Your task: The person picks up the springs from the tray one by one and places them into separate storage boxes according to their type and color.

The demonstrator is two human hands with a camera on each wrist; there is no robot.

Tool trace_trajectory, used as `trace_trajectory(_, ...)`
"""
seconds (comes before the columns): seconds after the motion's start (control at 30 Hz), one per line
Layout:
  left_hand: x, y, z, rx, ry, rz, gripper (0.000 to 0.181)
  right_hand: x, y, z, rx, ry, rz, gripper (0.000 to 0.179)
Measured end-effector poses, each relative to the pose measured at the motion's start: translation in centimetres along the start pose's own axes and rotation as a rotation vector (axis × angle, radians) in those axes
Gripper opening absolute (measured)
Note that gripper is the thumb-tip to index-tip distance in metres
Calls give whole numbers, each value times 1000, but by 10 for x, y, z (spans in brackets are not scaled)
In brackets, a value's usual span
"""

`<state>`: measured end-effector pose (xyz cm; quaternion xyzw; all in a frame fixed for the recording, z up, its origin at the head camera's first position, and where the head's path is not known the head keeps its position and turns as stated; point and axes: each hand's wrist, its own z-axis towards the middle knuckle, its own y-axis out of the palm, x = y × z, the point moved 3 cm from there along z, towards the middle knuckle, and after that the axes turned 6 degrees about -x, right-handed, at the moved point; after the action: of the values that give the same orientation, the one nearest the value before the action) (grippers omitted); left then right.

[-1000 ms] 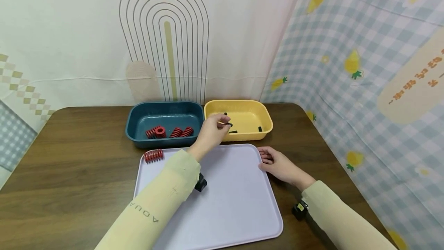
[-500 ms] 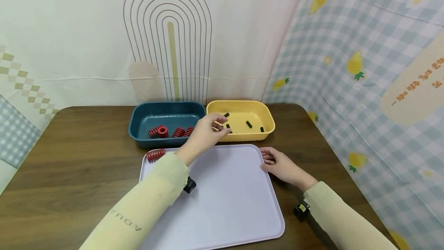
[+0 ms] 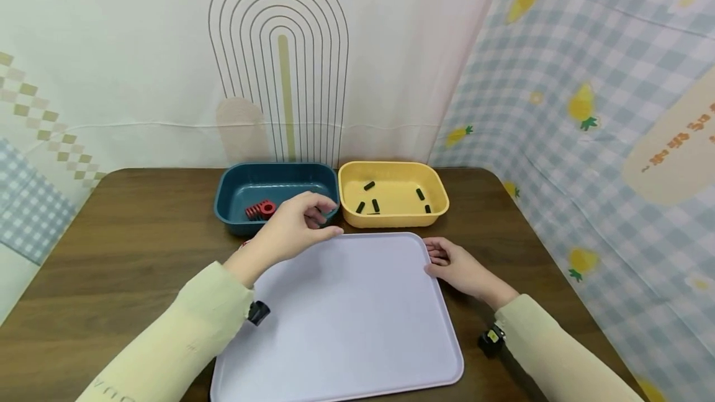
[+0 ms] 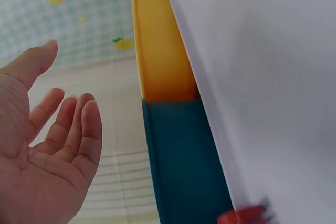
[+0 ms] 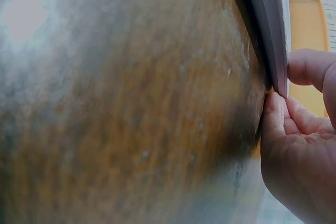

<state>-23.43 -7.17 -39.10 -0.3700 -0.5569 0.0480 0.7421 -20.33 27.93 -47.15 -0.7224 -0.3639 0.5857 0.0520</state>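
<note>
My left hand [image 3: 298, 225] hovers over the back edge of the lilac tray [image 3: 346, 315], in front of the blue bin [image 3: 248, 194]. Nothing lies between its thumb and loosely bent fingers, as the left wrist view of that hand [image 4: 58, 150] confirms. At the tray's right back corner, my right hand [image 3: 460, 272] pinches the rim; the right wrist view has its thumb inside the edge and fingers outside. Small black cylinders [image 3: 375, 205], several of them, lie in the yellow bin [image 3: 399, 200]. A red coil spring [image 3: 260, 209] shows in the blue bin; my left hand covers others.
Another red spring [image 4: 244, 216] sits by the tray's left back corner, mostly behind my left hand in the head view. Both bins stand side by side behind the tray on the brown wooden table [image 3: 123, 253]. Patterned cloth [image 3: 419, 79] hangs behind and to the right.
My left hand has let a black cylinder go into the yellow bin and moved back left toward the blue bin, its fingers spreading. The right hand keeps its place on the tray rim.
</note>
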Motion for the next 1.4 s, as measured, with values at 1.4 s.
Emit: trace_trajectory(1.4, -85, -54, -85, -32, -147, 222, 50, -1, 0, 0, -15, -7, 16, 57)
